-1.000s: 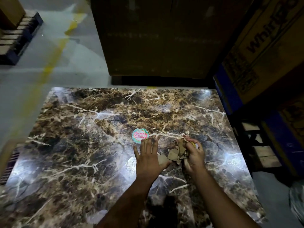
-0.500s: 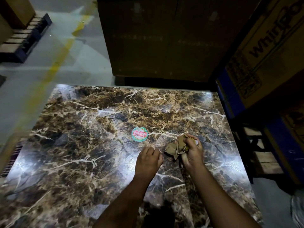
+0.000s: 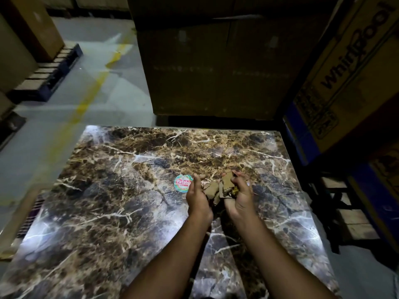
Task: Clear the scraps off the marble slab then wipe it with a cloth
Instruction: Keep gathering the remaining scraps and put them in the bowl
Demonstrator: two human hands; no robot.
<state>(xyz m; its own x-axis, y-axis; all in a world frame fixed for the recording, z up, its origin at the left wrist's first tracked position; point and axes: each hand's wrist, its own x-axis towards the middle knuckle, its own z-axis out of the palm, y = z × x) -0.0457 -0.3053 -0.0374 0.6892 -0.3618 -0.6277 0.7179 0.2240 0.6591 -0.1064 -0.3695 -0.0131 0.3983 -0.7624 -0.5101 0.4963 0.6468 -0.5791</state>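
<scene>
Glossy, smooth veined marble slab [image 3: 129, 201]; matt brown cardboard scraps [image 3: 218, 187]; glossy round sticker [image 3: 182, 183].

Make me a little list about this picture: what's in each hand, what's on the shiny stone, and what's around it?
left hand: fingers straight, pressed against the scraps
right hand: curled around the scraps
scraps: brown cardboard pieces, bunched between both hands
marble slab: brown with white veins, glossy
sticker: round, on the slab, beside the left hand
cloth: none in view
around: cardboard boxes, grey floor with a yellow line
</scene>
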